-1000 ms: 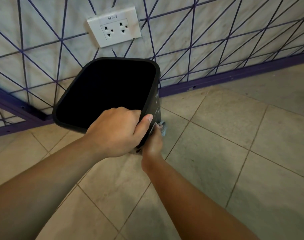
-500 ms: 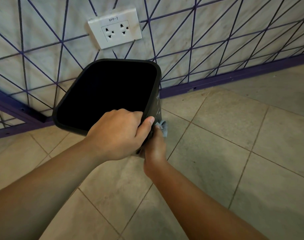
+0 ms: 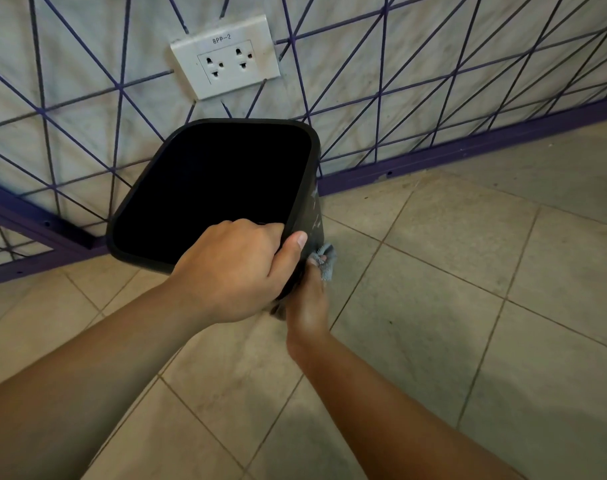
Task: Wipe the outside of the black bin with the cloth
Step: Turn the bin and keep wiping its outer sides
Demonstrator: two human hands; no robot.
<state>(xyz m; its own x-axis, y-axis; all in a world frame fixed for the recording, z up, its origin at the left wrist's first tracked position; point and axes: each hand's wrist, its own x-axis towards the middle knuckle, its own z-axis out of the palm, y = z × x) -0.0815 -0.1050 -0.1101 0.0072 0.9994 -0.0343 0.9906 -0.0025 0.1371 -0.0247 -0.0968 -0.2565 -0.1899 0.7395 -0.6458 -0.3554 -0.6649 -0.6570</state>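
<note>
Here, left hand grip clamped on black bin rim, right hand clutching cloth against its side.

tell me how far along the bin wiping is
Under way, no side visibly finished. The left hand grips the rim of the black bin, tilting its opening toward the camera. The right hand presses the blue cloth against the bin's right outer wall, where pale smudges show above the cloth. Left: those smudges, plus the other sides, hidden from this view.
</note>
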